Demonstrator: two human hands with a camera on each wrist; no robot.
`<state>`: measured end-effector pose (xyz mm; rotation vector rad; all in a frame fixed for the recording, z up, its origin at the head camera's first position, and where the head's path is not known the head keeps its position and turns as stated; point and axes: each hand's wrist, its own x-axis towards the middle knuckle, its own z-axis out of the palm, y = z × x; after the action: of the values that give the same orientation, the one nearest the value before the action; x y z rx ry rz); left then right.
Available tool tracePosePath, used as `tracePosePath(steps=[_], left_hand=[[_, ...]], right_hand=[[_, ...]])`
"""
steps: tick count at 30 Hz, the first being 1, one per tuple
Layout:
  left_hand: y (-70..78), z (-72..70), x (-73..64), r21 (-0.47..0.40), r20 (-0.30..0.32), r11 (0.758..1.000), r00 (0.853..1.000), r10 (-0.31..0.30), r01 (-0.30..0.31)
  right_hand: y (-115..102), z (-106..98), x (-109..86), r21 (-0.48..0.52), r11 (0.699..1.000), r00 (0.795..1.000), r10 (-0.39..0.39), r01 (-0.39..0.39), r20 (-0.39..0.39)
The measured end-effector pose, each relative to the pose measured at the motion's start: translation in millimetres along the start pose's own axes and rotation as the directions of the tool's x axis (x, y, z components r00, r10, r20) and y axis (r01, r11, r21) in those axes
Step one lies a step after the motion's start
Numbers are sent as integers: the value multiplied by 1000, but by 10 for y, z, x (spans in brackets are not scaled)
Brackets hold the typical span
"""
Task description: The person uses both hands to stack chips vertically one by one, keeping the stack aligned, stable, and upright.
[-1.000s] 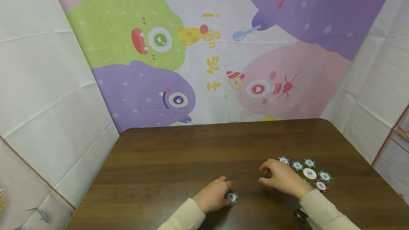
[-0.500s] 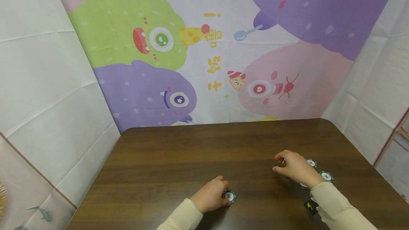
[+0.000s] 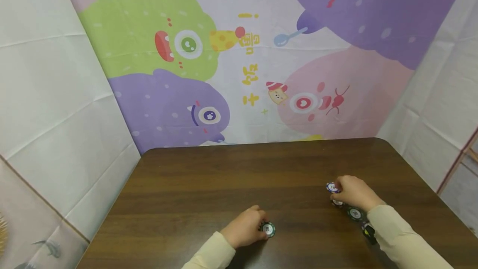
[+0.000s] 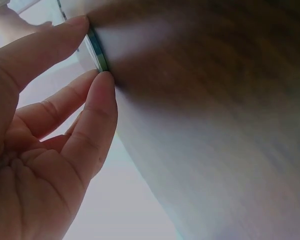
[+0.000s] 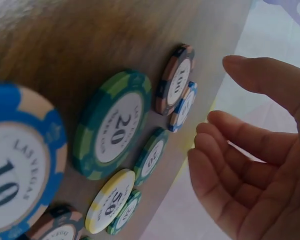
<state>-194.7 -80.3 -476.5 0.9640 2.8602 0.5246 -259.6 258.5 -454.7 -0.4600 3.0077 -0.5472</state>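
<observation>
Head view: a green-and-white poker chip (image 3: pixel 268 230) sits at the fingertips of the left hand (image 3: pixel 243 228), on that hand's right side. The left hand pinches it by the rim between thumb and fingers; whether it rests on the wood or is slightly raised is hard to tell. The right hand (image 3: pixel 356 192) is well apart, to the right of the left hand and farther forward, fingers loosely bent and thumb spread away from them. Just left of its fingertips lies a blue chip marked 10 (image 3: pixel 330 187), with a brown chip marked 100 (image 3: pixel 337 203) under the thumb side and a green chip (image 3: pixel 355 213) below the palm. Nearer the wrist, by the cream sleeve (image 3: pixel 407 240), is a black object with a yellow mark (image 3: pixel 369 231).

Both hands work over a dark brown wood-grain table (image 3: pixel 209 186) with rounded far corners. Ahead of them hangs a cartoon backdrop (image 3: pixel 257 123) bearing one green monster, two purple and one pink, with yellow lettering; pale, creased cloth walls (image 3: pixel 52 82) flank the table.

The right wrist view counts eight chips beside the right hand: three green, two blue, two brown and one yellow chip marked 50 (image 5: pixel 110 201), besides a sliver cut off at the bottom edge.
</observation>
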Motion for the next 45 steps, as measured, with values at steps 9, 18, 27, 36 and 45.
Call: tracePosePath(steps=[9, 18, 27, 36, 45], left_hand=[[-2, 0, 14, -6, 1, 1000, 1000, 2, -2], [2, -2, 6, -6, -6, 1000, 1000, 0, 0], [-18, 20, 21, -17, -5, 1000, 1000, -2, 2], [-8, 3, 5, -24, -8, 1000, 1000, -1, 1], [5, -12, 2, -30, -6, 1000, 1000, -4, 4]], right_hand=[[49, 87, -77, 7, 997, 995, 73, -74, 66], [39, 136, -88, 13, 999, 998, 42, -42, 49], [52, 151, -92, 16, 999, 998, 46, -47, 35], [12, 141, -93, 19, 999, 999, 47, -47, 20], [-136, 126, -81, 50, 999, 1000, 19, -18, -6]])
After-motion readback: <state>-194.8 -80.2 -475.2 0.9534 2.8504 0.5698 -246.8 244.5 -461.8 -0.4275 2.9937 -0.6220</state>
